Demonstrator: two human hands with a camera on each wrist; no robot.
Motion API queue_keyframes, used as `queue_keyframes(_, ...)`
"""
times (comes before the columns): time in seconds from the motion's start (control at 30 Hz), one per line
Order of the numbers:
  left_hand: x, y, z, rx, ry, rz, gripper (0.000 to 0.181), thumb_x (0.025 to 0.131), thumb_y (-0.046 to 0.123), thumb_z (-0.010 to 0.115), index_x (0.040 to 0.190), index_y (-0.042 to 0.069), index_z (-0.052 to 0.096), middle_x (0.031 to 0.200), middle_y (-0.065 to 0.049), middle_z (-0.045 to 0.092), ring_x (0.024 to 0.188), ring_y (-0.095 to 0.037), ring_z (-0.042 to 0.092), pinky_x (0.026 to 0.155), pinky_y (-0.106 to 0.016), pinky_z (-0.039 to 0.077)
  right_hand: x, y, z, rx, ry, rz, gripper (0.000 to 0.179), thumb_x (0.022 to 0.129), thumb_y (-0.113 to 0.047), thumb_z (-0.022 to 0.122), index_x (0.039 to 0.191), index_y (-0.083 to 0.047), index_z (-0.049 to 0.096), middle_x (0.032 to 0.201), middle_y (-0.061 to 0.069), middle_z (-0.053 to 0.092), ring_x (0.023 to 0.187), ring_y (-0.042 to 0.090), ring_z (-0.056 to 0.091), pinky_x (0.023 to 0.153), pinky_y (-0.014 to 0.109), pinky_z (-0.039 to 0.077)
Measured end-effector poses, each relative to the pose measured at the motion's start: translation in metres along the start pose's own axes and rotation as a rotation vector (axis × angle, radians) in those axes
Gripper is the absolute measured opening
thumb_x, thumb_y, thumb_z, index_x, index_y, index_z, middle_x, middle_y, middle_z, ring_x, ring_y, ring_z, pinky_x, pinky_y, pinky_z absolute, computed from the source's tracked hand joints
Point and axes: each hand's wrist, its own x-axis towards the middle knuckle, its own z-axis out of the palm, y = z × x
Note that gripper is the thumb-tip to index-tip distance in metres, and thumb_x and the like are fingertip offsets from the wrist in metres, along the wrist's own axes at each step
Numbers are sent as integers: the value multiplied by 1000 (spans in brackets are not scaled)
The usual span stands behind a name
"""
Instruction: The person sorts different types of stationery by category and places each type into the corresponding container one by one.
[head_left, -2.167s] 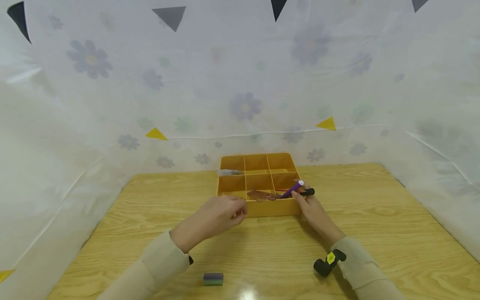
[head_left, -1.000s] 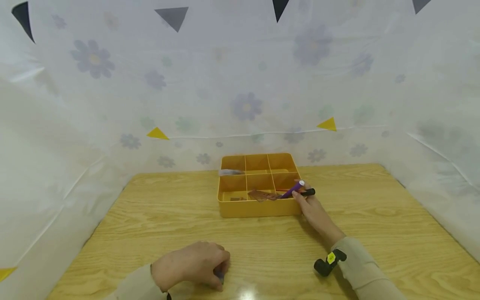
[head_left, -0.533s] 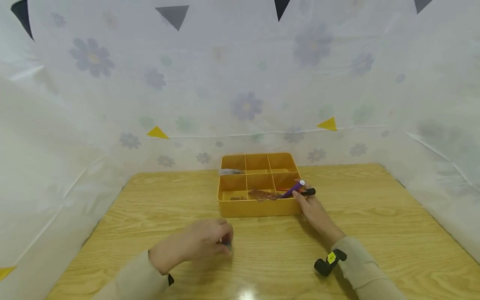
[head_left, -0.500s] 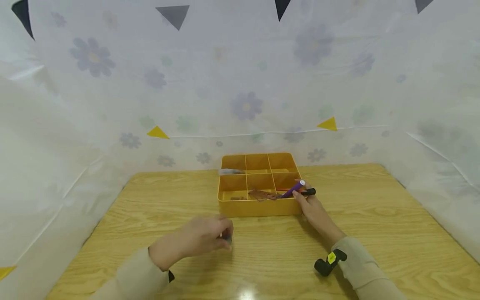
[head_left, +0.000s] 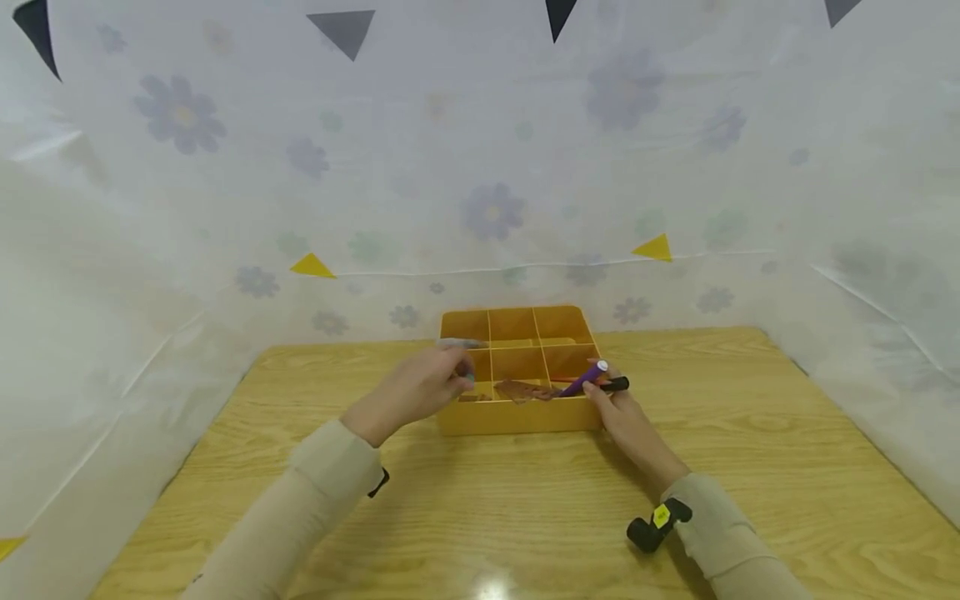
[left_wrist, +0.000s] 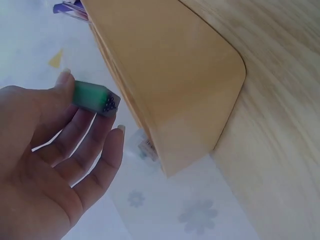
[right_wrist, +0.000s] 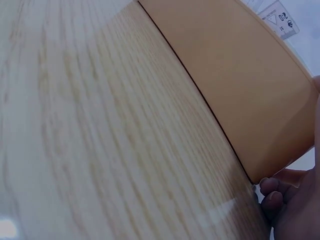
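Note:
My left hand (head_left: 420,385) pinches a small green block with a dark, dotted end (left_wrist: 95,97) between thumb and fingers. It hovers over the front left compartment of a yellow divided storage box (head_left: 517,417). My right hand (head_left: 626,421) grips the box's front right corner, thumb by the rim; in the right wrist view its curled fingers (right_wrist: 274,197) are at the lower corner. A purple marker (head_left: 583,379) and a black-ended pen (head_left: 617,384) lean out of the box near the right thumb. A brown crumpled-looking item (head_left: 525,391) lies in the front middle compartment.
A small brown piece (head_left: 472,397) lies in the front left compartment. A greyish translucent item (head_left: 459,342) rests at the back left compartment. The box stands on a wood-grain table (head_left: 525,517) towards its back edge, before a white flowered curtain (head_left: 420,167).
My left hand moved from the box to the near table, took up the green-and-purple block, and carried it forward over the box's front left compartment. My right hand stayed at the corner.

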Motion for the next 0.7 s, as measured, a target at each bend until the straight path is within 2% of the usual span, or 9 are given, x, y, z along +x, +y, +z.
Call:
queue_keyframes(0.17, 10, -5, 11, 15, 68, 30, 20, 99, 21, 63, 115, 9, 66, 108, -3, 69, 96, -17, 66, 76, -30, 57, -1, 0, 3, -30, -7, 0, 55, 108, -36, 41, 154, -10, 26, 138, 28, 52, 137, 41, 43, 112, 59, 33)
queue_keyframes(0.23, 12, -8, 16, 40, 104, 52, 18, 98, 18, 64, 113, 8, 67, 107, -4, 70, 97, -20, 66, 75, -31, 57, -1, -1, 5, -45, -4, 7, 54, 108, -37, 40, 154, -12, 25, 128, 30, 57, 115, 41, 58, 99, 54, 46)
queue_keyframes(0.27, 12, -10, 18, 57, 118, 59, 16, 97, 16, 65, 111, 8, 68, 109, -5, 70, 99, -22, 67, 75, -31, 57, -1, -1, 5, -50, 4, 14, 54, 108, -38, 40, 153, -13, 26, 124, 29, 58, 105, 40, 60, 92, 51, 49)
queue_keyframes(0.33, 13, -12, 23, 103, 126, 53, 13, 96, 14, 67, 106, 9, 70, 111, -6, 71, 100, -23, 67, 73, -31, 57, -1, -2, 6, -64, 10, 21, 54, 107, -38, 41, 153, -14, 27, 121, 28, 60, 101, 36, 61, 88, 46, 50)
queue_keyframes(0.4, 14, -14, 27, 172, 100, 23, 9, 94, 14, 69, 102, 11, 73, 108, -3, 72, 97, -21, 68, 71, -31, 57, -1, -4, 7, -54, 4, 18, 54, 107, -39, 41, 153, -14, 27, 121, 28, 61, 103, 37, 61, 90, 48, 50)
queue_keyframes(0.5, 16, -12, 30, 242, 26, -25, 7, 92, 14, 72, 97, 16, 77, 99, 2, 75, 84, -15, 69, 65, -29, 57, 1, -4, 7, -20, -2, -10, 54, 108, -36, 41, 153, -10, 27, 136, 27, 55, 136, 38, 44, 113, 57, 33)
queue_keyframes(0.6, 17, -8, 31, 282, -38, -62, 8, 91, 14, 72, 91, 18, 79, 88, 3, 76, 73, -12, 68, 59, -28, 55, 0, -3, 8, -5, -4, -15, 54, 108, -35, 41, 153, -10, 27, 139, 28, 52, 141, 42, 38, 116, 61, 26)
queue_keyframes(0.7, 15, -6, 31, 299, -56, -85, 11, 91, 12, 72, 89, 18, 80, 86, 3, 76, 74, -14, 68, 58, -28, 55, 0, -3, 11, -2, -9, -13, 54, 108, -35, 42, 153, -10, 27, 139, 28, 52, 141, 42, 38, 116, 61, 27)
